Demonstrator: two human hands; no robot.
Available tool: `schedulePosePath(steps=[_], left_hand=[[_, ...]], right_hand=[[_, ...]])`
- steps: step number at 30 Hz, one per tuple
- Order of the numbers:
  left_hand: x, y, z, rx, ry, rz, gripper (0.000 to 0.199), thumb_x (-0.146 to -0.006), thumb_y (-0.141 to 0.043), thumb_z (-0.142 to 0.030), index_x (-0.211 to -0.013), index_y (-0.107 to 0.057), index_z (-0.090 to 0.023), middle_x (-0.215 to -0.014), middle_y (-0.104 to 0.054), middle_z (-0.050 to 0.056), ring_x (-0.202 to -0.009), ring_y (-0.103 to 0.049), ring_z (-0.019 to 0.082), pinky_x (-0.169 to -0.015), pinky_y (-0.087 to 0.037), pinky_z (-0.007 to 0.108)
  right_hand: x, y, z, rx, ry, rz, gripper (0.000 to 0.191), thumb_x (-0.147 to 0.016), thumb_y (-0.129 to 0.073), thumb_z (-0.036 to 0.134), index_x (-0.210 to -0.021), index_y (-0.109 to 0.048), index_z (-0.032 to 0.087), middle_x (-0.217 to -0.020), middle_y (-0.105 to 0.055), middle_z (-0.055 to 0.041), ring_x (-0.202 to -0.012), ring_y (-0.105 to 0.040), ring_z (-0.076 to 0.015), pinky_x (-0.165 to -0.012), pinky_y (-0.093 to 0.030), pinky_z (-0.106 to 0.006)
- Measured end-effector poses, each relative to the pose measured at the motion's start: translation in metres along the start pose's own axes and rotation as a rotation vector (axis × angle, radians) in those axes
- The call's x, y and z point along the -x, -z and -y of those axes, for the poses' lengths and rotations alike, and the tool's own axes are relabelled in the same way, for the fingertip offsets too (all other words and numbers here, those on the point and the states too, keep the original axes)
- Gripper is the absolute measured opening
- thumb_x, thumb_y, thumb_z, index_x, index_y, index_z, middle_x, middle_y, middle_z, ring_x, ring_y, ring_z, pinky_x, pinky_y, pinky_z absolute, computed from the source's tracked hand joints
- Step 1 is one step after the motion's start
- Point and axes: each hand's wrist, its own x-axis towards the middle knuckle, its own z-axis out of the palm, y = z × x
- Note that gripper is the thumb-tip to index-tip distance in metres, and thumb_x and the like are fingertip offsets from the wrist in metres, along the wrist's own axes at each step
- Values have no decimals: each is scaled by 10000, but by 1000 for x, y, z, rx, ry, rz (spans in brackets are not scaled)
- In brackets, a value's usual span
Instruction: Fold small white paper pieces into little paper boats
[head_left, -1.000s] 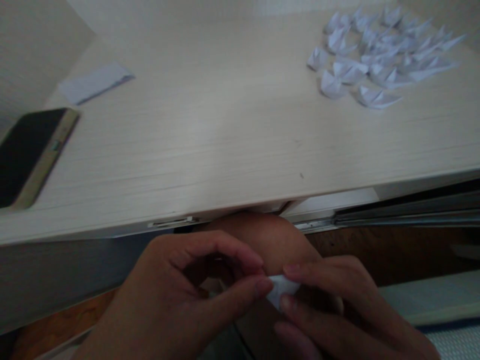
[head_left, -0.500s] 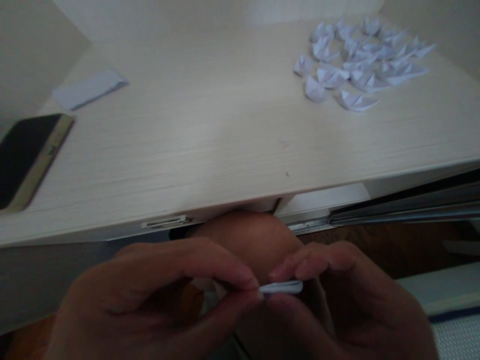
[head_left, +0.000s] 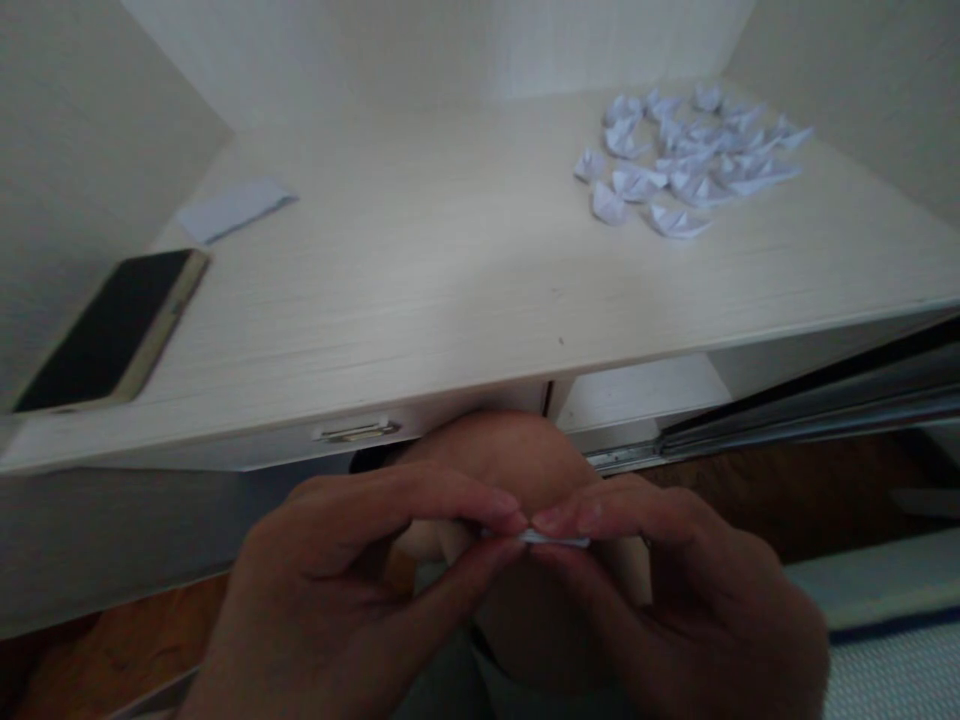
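A small folded white paper (head_left: 555,539) is seen edge-on above my lap, just below the desk's front edge. My left hand (head_left: 360,580) pinches its left end between thumb and forefinger. On the other side, the thumb and fingers of my right hand (head_left: 675,570) press its upper and lower faces. The fingertips of both hands nearly meet, and most of the paper is hidden between them.
Several folded paper boats (head_left: 697,150) lie at the back right of the pale desk (head_left: 420,270). At the left are a folded paper strip (head_left: 236,208) and a phone (head_left: 112,330). A drawer handle (head_left: 358,431) and my knee (head_left: 510,460) are below the front edge.
My right hand's fingertips have moved left along the paper, closer to my left fingertips, and less paper shows. The camera view has shifted, so more of the back wall is visible.
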Motion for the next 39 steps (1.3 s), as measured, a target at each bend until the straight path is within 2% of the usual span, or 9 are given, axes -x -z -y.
schedulePosePath(steps=[4, 12, 16, 19, 24, 29, 32, 35, 39], left_hand=[[5, 3, -10, -82, -87, -69, 55, -859, -862, -423, -907, -834, -423, -802, -846, -153, -590, -773, 103, -564, -630, 142], [25, 16, -32, -82, -153, -11, 78, -892, -830, -385, -960, -797, -403, -826, -848, -143, -613, -791, 118, -526, -615, 151], [46, 20, -41, -81, -157, 31, 180, -905, -812, -289, -1037, -751, -396, -876, -838, -140, -689, -793, 118, -631, -633, 173], [55, 19, -56, -47, -159, 8, 210, -903, -814, -257, -1051, -737, -385, -921, -842, -141, -747, -804, 114, -711, -647, 176], [63, 17, -91, -47, -213, -80, 141, -842, -897, -329, -928, -787, -352, -820, -845, -134, -644, -792, 103, -697, -656, 162], [84, 14, -106, -128, -327, -187, 121, -892, -856, -292, -997, -808, -331, -880, -862, -90, -659, -787, 115, -769, -667, 204], [91, 14, -111, -130, -386, -206, 159, -895, -857, -232, -1004, -790, -325, -892, -855, -100, -695, -778, 95, -793, -642, 184], [90, 15, -117, -99, -382, -188, 173, -877, -870, -191, -961, -783, -316, -857, -840, -116, -698, -768, 75, -753, -608, 153], [86, 15, -125, -64, -347, -187, 143, -843, -895, -184, -851, -789, -279, -764, -815, -113, -669, -750, 72, -721, -587, 147]], right_hand=[[2, 6, 5, 27, 65, 15, 194, -864, -862, 139, -962, -751, 264, -867, -868, 47, -728, -843, -159, -683, -697, -199], [12, 27, 21, 5, 219, 123, 199, -914, -820, 118, -1041, -739, 248, -923, -876, 22, -775, -847, -151, -748, -690, -183], [20, 35, 31, 13, 276, 85, 255, -912, -783, 73, -1090, -733, 248, -937, -878, 23, -788, -851, -148, -748, -686, -166], [28, 40, 39, -18, 362, 59, 354, -890, -748, 1, -1179, -729, 206, -934, -878, 16, -805, -852, -124, -795, -667, -131], [45, 48, 49, -40, 439, 3, 420, -887, -752, -14, -1240, -746, 213, -966, -883, 17, -855, -855, -127, -839, -665, -141], [61, 53, 54, -86, 461, -24, 416, -884, -778, -32, -1192, -771, 248, -1034, -887, 22, -892, -856, -127, -861, -656, -147], [63, 58, 56, -118, 412, -24, 334, -902, -825, 35, -1138, -788, 268, -1008, -884, 37, -901, -849, -123, -874, -646, -158], [61, 64, 60, -103, 416, -25, 218, -909, -853, 98, -1057, -806, 251, -973, -851, 15, -891, -808, -129, -857, -635, -202], [57, 72, 64, 8, 520, 25, 135, -970, -749, 66, -948, -792, 193, -899, -783, -20, -844, -725, -135, -776, -585, -236]])
